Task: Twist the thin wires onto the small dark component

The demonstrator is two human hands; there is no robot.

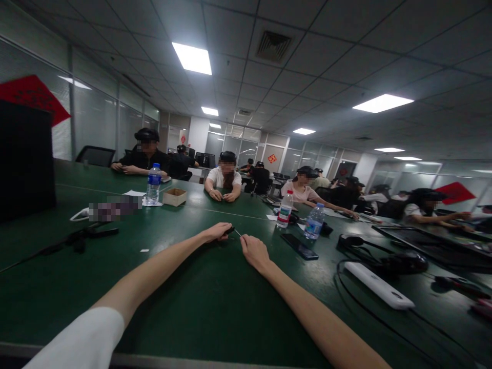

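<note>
**Gripped at both ends, on a short slant**

Spread beneath everything: a green desk (192, 318). Across it, well beyond reach, a seated co-worker (222, 184). In from the near edge, converging toward the middle, the left forearm (157, 277) and the right forearm (307, 302). To the right, well apart from the work, a blue-capped bottle (314, 221) and, closer in, a flat dark phone (299, 246).

At the meeting point, near each other but not touching, the left hand (219, 232), slightly farther out, and the right hand (254, 251), slightly nearer the body. In the left, fingers closed around a small dark piece (229, 230); in the right, fingertips apparently pinched on a thin pale length (238, 232). Long axis of this last: from dark piece down to right fingertips, rightward and toward the body, bridging the gap. Too small to tell whether rigid or joined to the dark piece.
</note>
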